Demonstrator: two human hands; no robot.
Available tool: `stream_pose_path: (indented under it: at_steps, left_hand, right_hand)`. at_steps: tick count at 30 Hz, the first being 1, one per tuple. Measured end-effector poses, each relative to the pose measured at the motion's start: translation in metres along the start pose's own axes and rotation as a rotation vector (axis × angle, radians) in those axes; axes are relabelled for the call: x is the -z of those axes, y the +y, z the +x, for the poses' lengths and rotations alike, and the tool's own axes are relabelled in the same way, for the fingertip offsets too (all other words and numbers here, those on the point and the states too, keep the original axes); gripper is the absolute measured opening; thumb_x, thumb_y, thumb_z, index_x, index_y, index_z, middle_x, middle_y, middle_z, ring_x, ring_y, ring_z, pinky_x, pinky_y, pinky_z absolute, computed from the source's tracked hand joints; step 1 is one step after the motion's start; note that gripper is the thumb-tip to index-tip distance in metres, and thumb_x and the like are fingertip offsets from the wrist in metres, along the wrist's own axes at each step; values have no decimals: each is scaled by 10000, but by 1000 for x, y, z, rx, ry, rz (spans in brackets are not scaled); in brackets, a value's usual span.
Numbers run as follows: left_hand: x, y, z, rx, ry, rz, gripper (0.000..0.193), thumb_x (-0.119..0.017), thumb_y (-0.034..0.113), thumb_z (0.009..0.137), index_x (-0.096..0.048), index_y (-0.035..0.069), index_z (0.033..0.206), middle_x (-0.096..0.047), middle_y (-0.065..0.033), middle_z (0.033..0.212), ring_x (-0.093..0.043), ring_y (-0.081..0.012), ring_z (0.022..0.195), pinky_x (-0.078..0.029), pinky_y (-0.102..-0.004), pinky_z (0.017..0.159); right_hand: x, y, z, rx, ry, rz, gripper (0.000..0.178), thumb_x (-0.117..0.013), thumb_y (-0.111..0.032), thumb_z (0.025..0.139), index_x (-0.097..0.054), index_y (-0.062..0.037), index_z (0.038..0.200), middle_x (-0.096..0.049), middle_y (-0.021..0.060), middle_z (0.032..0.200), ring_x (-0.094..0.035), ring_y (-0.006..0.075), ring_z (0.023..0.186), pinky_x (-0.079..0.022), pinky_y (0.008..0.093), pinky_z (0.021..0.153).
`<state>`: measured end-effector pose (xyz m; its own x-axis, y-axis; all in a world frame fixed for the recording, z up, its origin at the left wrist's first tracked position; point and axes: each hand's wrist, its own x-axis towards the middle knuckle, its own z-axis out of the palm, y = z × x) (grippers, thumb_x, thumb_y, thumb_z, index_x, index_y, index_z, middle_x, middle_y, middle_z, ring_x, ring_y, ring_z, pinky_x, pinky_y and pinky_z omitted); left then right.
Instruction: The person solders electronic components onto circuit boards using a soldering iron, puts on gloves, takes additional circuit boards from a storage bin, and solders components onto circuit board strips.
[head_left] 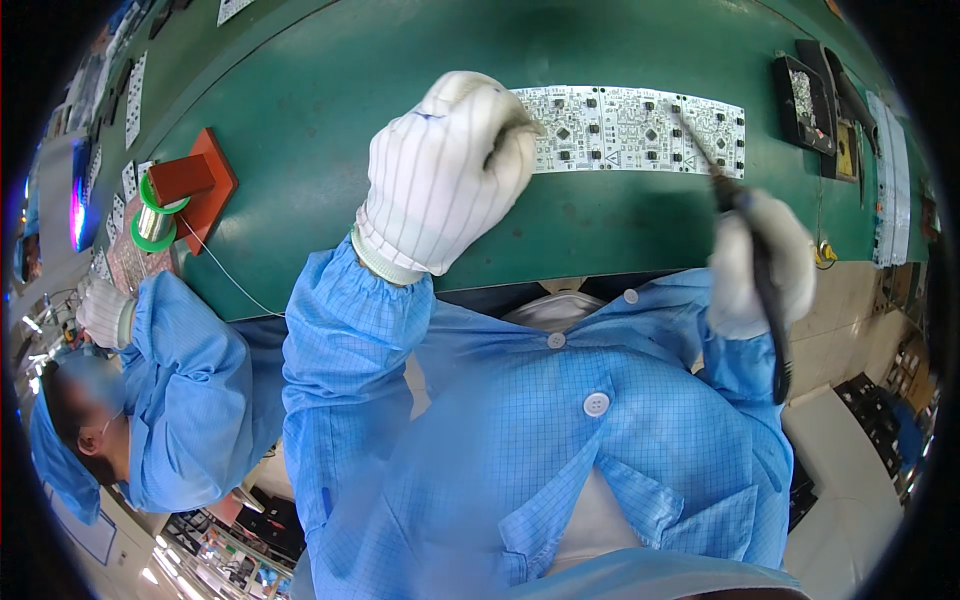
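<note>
A white printed circuit board panel (632,148) with small black components lies flat on the green work surface. My left hand (445,165), in a white striped glove, is closed with curled fingers at the panel's left end, covering part of it. Whatever those fingers hold, if anything, is hidden. In my gloved right hand (765,265) is a soldering iron (732,190), gripped by its dark handle. Its thin tip points away from me, over the right part of the panel; whether it touches the board I cannot tell.
To the left, a red-brown stand (212,185) carries a solder wire spool (152,222); its wire trails toward my left sleeve. A black tray (803,103) of small parts sits at the far right, beside white strips (888,180). A co-worker's gloved hand (105,312) rests left.
</note>
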<state>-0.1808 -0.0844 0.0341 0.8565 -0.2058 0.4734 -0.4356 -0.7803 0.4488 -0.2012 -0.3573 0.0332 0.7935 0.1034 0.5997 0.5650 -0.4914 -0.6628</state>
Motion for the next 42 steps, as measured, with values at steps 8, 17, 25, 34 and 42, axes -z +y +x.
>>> stream_pose_path:
  at_steps: [8, 17, 25, 34, 42]
  left_hand:
    - [-2, -3, 4, 50, 146, 37, 93, -690, 82, 758, -608, 61, 796, -606, -95, 784, -605, -275, 632, -510, -351, 568]
    - [24, 2, 7, 28, -202, 79, 100, -606, 36, 831, -574, 17, 924, -522, -88, 750, -591, -217, 598, -484, -305, 539]
    - [41, -1, 12, 548, -222, -703, 284, -660, 189, 850, -487, -25, 921, -624, -146, 858, -651, -146, 677, -521, -220, 606]
    - [40, -4, 10, 784, -160, -1134, 266, -658, 180, 867, -469, 5, 932, -606, -124, 878, -611, -148, 677, -497, -239, 574]
    - [41, -4, 11, 801, -132, -1164, 288, -666, 193, 870, -467, -4, 938, -591, -121, 882, -614, -146, 701, -499, -238, 579]
  right_hand:
    - [65, 83, 26, -40, 355, -278, 211, -632, -53, 908, -584, 50, 1085, -680, 196, 975, -665, 176, 781, -547, 273, 667]
    - [34, 47, 42, -318, 33, -227, 231, -597, -126, 958, -635, -23, 1161, -674, 87, 1012, -649, 137, 832, -517, 250, 683]
    - [13, 24, 47, -436, 89, 43, 227, -669, -95, 881, -617, -6, 1083, -663, 68, 942, -625, 128, 860, -495, 252, 758]
    - [15, 29, 43, -439, 216, 210, 265, -675, -121, 879, -608, -32, 1119, -655, 63, 976, -603, 94, 845, -468, 222, 698]
    - [17, 32, 43, -450, 196, 245, 284, -671, -69, 883, -584, -27, 1150, -649, 74, 1010, -620, 127, 932, -497, 233, 801]
